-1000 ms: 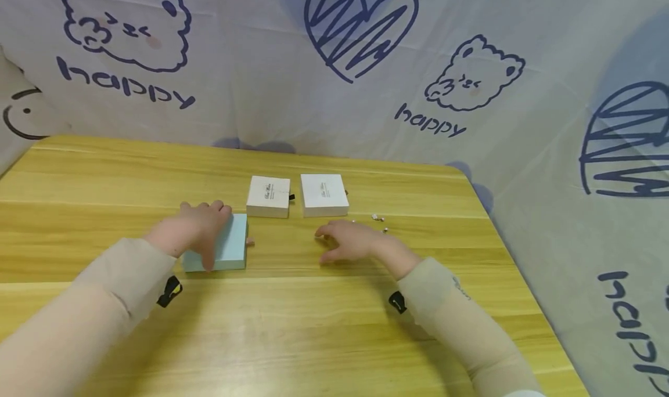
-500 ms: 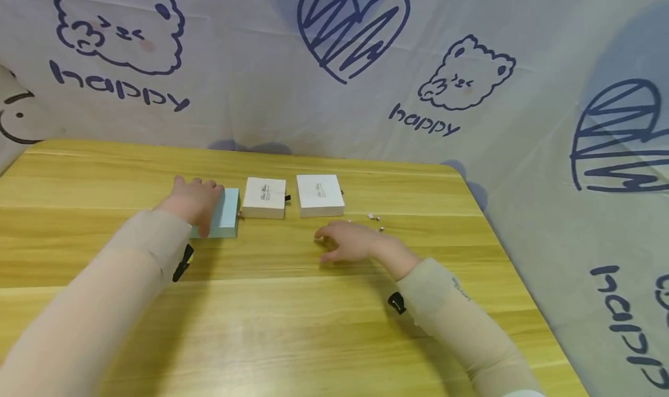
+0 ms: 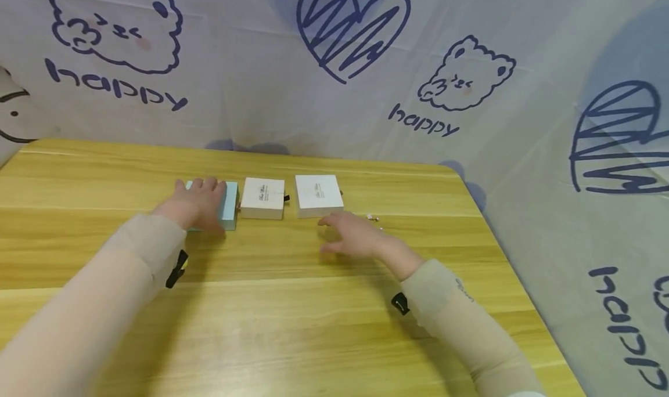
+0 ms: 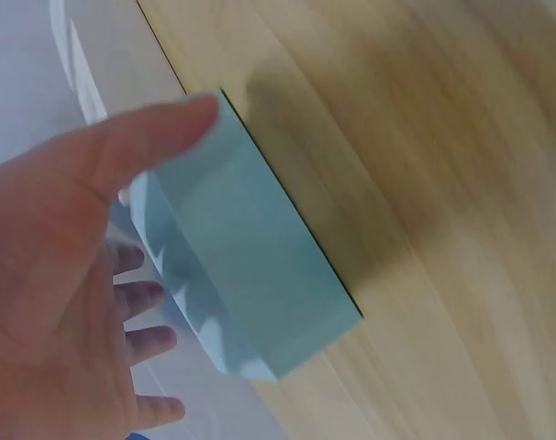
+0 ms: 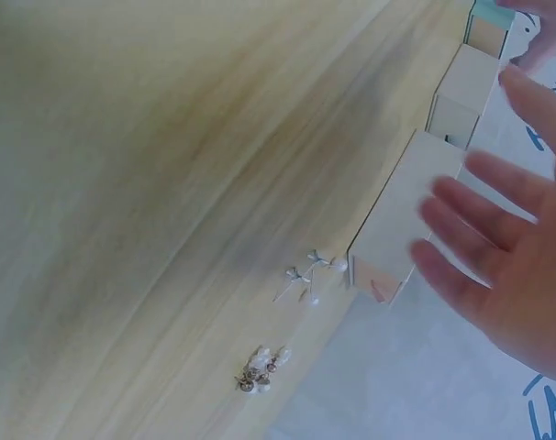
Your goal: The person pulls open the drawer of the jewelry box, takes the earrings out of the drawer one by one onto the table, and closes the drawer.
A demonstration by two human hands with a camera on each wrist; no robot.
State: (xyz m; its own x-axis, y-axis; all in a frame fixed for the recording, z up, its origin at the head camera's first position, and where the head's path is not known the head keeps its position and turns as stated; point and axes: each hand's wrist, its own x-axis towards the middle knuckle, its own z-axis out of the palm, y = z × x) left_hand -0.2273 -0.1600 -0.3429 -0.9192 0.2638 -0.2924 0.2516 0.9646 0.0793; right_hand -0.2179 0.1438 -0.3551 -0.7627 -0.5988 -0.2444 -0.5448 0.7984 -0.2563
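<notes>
My left hand (image 3: 195, 204) is over a light blue box (image 3: 230, 206) at the back left of the table. In the left wrist view its thumb overlaps one end of the box's long side (image 4: 260, 252), while the other fingers stretch out above the top, spread apart. My right hand (image 3: 355, 237) hovers in front of the right white box (image 3: 317, 195), fingers extended and holding nothing. Beneath and beyond it lie small pearl earrings (image 5: 305, 275) and a beaded cluster of jewellery (image 5: 260, 371), partly hidden by the hand in the head view.
A second white box (image 3: 263, 198) with printed lettering and a black pull tab stands between the blue box and the right white box. Behind the wooden table (image 3: 261, 327) hangs a white cloth (image 3: 251, 66) with drawn bears and hearts.
The blue box has gone back, away from the viewer, with my left hand, into line beside the white boxes. Lately the left fingers have spread. My right hand has shifted slightly.
</notes>
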